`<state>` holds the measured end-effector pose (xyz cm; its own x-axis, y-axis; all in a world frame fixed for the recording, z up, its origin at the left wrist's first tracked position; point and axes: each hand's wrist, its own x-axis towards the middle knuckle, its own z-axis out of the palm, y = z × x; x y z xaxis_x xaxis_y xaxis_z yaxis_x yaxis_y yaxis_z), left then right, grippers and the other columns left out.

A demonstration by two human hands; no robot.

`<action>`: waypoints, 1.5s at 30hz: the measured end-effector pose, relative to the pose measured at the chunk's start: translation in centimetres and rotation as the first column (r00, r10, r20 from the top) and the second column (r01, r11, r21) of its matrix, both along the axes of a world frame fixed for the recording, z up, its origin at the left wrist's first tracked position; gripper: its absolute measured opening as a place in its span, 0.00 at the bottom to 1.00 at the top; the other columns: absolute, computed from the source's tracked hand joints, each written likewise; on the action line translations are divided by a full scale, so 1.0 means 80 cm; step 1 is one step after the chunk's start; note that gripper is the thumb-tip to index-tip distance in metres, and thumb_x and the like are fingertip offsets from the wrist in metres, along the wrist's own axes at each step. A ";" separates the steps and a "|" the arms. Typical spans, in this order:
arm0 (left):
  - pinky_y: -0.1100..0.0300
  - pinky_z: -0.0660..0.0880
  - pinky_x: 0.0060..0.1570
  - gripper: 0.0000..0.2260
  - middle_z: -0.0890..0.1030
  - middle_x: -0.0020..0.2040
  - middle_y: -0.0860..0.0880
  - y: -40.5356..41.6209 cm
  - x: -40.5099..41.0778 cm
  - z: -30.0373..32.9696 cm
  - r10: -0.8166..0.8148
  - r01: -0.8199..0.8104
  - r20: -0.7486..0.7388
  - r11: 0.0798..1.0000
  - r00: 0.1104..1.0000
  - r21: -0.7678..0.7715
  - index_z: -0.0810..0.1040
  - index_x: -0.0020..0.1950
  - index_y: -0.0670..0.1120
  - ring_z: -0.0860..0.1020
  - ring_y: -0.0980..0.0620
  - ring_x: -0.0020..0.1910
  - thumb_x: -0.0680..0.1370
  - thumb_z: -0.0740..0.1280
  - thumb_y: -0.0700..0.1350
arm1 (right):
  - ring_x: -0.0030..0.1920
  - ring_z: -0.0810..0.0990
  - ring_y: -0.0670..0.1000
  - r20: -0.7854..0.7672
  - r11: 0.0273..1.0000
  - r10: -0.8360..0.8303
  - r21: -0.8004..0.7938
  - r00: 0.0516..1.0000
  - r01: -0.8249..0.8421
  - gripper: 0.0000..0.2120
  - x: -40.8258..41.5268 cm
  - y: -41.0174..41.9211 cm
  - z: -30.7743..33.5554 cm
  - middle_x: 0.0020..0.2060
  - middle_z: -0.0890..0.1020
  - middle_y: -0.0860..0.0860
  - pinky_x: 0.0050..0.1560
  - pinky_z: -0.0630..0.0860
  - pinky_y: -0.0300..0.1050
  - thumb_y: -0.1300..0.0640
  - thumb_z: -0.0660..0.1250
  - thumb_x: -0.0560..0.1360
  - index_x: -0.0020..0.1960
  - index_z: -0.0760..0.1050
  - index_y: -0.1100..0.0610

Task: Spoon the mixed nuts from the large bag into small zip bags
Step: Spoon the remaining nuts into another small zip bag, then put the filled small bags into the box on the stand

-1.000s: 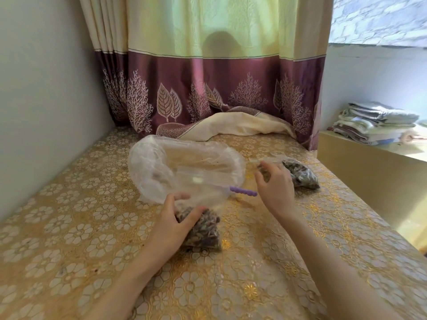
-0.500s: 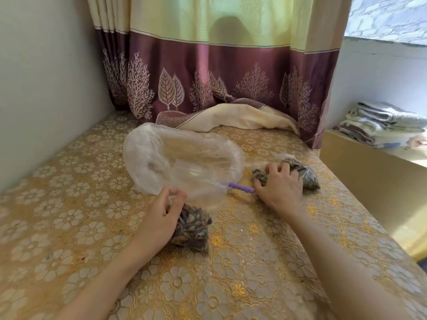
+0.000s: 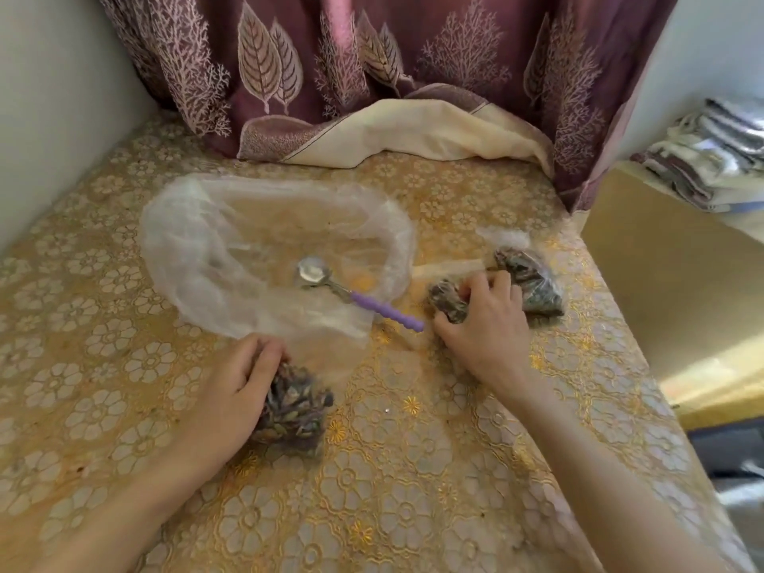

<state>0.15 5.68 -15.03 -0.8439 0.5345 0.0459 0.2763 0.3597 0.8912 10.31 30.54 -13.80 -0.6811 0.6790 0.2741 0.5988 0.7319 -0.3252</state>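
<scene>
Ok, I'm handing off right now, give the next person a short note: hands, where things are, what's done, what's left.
Left hand: holds a filled small zip bag on the table.
Right hand: its grip is on a second filled bag; a third filled bag lies just behind it.
Large bag: looks empty; the purple-handled spoon lies in its mouth.
Done: three bags filled.
Left: check the seals (can't tell) and tidy up.

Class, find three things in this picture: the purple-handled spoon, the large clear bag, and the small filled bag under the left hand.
purple-handled spoon (image 3: 386, 311), head view, middle of its purple handle.
large clear bag (image 3: 182, 250), head view, its crumpled left wall.
small filled bag (image 3: 295, 411), head view, its nut-filled middle.
</scene>
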 end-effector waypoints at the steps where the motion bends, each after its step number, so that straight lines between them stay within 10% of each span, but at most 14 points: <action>1: 0.63 0.66 0.38 0.11 0.78 0.40 0.55 0.003 0.000 0.002 0.006 -0.004 0.044 0.999 0.999 -0.037 0.75 0.43 0.54 0.74 0.65 0.41 0.77 0.56 0.56 | 0.52 0.67 0.56 0.007 0.999 0.012 -0.035 1.000 -0.011 0.20 0.005 0.002 0.003 0.52 0.68 0.54 0.47 0.70 0.49 0.47 0.68 0.70 0.54 0.69 0.58; 6: 0.61 0.68 0.35 0.10 0.79 0.42 0.55 0.013 0.003 0.022 0.028 0.007 0.162 0.977 0.986 -0.213 0.75 0.44 0.55 0.76 0.59 0.42 0.80 0.57 0.53 | 0.45 0.68 0.50 -0.029 0.910 -0.032 -0.414 0.999 0.017 0.14 0.057 0.003 0.028 0.46 0.67 0.50 0.39 0.64 0.40 0.52 0.70 0.69 0.48 0.66 0.54; 11: 0.58 0.68 0.40 0.11 0.78 0.45 0.46 0.031 0.043 0.059 0.078 0.016 0.310 0.957 0.947 -0.290 0.76 0.48 0.44 0.76 0.46 0.48 0.81 0.57 0.47 | 0.36 0.73 0.47 -0.042 0.576 -0.289 -0.805 0.956 0.139 0.11 0.153 -0.012 0.080 0.39 0.72 0.49 0.29 0.68 0.36 0.58 0.70 0.70 0.43 0.67 0.56; 18: 0.55 0.72 0.45 0.15 0.79 0.52 0.47 0.058 0.165 0.137 0.028 0.158 0.522 0.938 0.853 -0.308 0.77 0.56 0.45 0.77 0.50 0.49 0.81 0.57 0.53 | 0.37 0.77 0.45 0.014 0.309 -0.606 -0.917 0.795 0.252 0.09 0.336 -0.058 0.167 0.41 0.74 0.51 0.30 0.70 0.31 0.61 0.69 0.73 0.42 0.68 0.54; 23: 0.53 0.71 0.40 0.15 0.80 0.45 0.43 0.077 0.236 0.183 -0.090 0.338 0.581 0.880 0.809 -0.334 0.77 0.45 0.51 0.78 0.45 0.42 0.78 0.57 0.59 | 0.28 0.73 0.34 0.004 0.224 -0.818 -0.919 0.575 0.325 0.08 0.463 -0.107 0.208 0.36 0.74 0.48 0.27 0.67 0.27 0.62 0.69 0.73 0.41 0.70 0.55; 29: 0.46 0.75 0.48 0.17 0.80 0.47 0.45 0.129 0.315 0.208 -0.373 0.619 0.548 0.690 0.749 -0.375 0.76 0.54 0.48 0.79 0.42 0.46 0.77 0.58 0.59 | 0.40 0.78 0.52 -0.008 0.042 -0.991 -0.968 0.137 0.248 0.05 0.580 -0.149 0.219 0.41 0.78 0.55 0.36 0.75 0.42 0.64 0.68 0.74 0.47 0.73 0.57; 33: 0.58 0.68 0.32 0.13 0.78 0.37 0.47 0.176 0.396 0.220 -0.493 0.701 0.524 0.627 0.695 -0.340 0.78 0.45 0.47 0.76 0.47 0.35 0.79 0.59 0.53 | 0.42 0.80 0.54 -0.015 -0.004 -0.995 -0.981 -0.097 0.194 0.08 0.658 -0.158 0.222 0.44 0.80 0.56 0.37 0.75 0.43 0.62 0.69 0.73 0.50 0.74 0.56; 39: 0.71 0.66 0.24 0.16 0.73 0.33 0.42 0.248 0.526 0.237 -0.678 0.799 0.428 0.545 0.598 -0.254 0.73 0.42 0.34 0.74 0.55 0.27 0.81 0.58 0.45 | 0.39 0.82 0.50 -0.048 0.007 -0.946 -0.992 -0.321 0.128 0.06 0.754 -0.162 0.226 0.42 0.82 0.56 0.34 0.76 0.41 0.63 0.69 0.72 0.47 0.75 0.56; 45: 0.63 0.64 0.28 0.15 0.64 0.31 0.46 0.282 0.579 0.239 -0.703 0.834 0.449 0.470 0.552 -0.288 0.66 0.35 0.43 0.65 0.53 0.29 0.80 0.60 0.47 | 0.38 0.80 0.50 -0.063 0.015 -0.893 -0.994 -0.445 0.110 0.04 0.803 -0.166 0.235 0.39 0.80 0.55 0.38 0.75 0.44 0.63 0.68 0.72 0.43 0.73 0.57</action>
<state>46.46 28.25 4.10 -0.0200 0.8691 -0.4943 0.4451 0.4504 0.7740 74.57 17.29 5.01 0.6217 0.4952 -0.6069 -0.4752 -0.3775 -0.7948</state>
